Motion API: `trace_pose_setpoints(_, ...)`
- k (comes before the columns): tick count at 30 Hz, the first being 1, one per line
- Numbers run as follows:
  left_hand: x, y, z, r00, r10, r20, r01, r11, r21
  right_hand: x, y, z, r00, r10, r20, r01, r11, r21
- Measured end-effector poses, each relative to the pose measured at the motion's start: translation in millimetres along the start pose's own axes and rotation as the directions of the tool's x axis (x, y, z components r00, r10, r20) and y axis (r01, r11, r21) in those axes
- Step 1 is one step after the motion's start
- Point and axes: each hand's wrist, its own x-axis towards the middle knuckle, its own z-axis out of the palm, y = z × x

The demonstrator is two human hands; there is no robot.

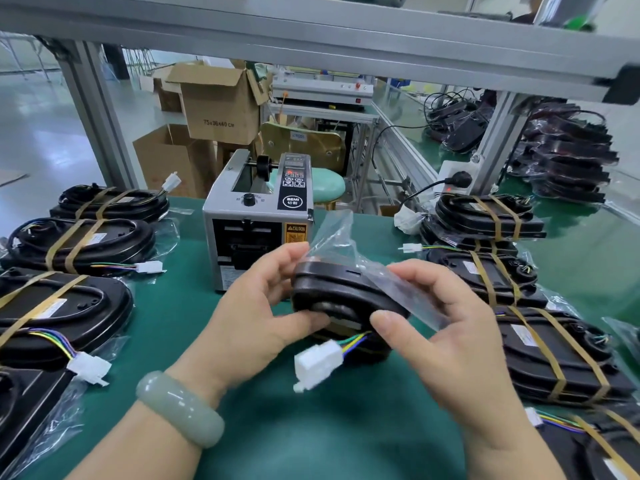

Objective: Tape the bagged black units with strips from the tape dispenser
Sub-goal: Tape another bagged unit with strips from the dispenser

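Left grip: the left hand (256, 306) is curled round the left end of the black unit (332, 289), thumb underneath, fingers over the top edge.
Right grip: the right hand (457, 334) pinches a loose flap of the clear bag (332, 230) at the unit's right end, so it's grasping plastic more than the unit itself.
Where the unit is: held up off the green mat (311, 427), mid-scene, between both hands.
Long axis: looks to run left-right from hand to hand, tilted a bit; honestly hard to be sure from this angle.
Key relation: the tape dispenser (256, 216) sits just far of the unit with its outlet facing near. The left hand is the closer one, so it's probably the easier reach for a strip. Can't tell if a strip is waiting at the outlet.
Bag contents: the unit is inside and the slack end pokes up on the far side. The white connector (317, 363) dangles out on the near side. No tape visible on this one yet.
Around: taped units (86, 237) lie left and right, and a stack of bagged ones (568, 161) sits far right.
Boxes: the cardboard boxes (218, 105) on the far side are open, contents hidden.
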Motion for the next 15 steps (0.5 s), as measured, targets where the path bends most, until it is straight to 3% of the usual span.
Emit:
trace_pose_setpoints(4,-0.8,-3.1,-0.3,0.996,-0.053,0.065,0.063,0.982,-0.177,-3.4,1.2,18.2,0.996,-0.054,-0.076,0.067,0.983,0.169)
trace_pose_setpoints(10,-7.9,1.2,-12.7,0.991,-0.127,0.039,0.132,0.977,-0.167,-1.9,5.7,23.1,0.957,-0.022,-0.29,0.097,0.965,0.246)
trace_pose_setpoints(12,-5.3,4.0,-22.1,0.969,-0.204,-0.139,0.165,0.955,-0.248,-0.9,8.2,24.2,0.923,-0.023,-0.385,0.098,0.979,0.177)
trace_pose_setpoints(15,13.5,2.9,-32.4,0.756,-0.461,-0.465,0.326,0.881,-0.343,-1.1,10.3,25.9,0.879,-0.045,-0.475,0.099,0.991,0.09)
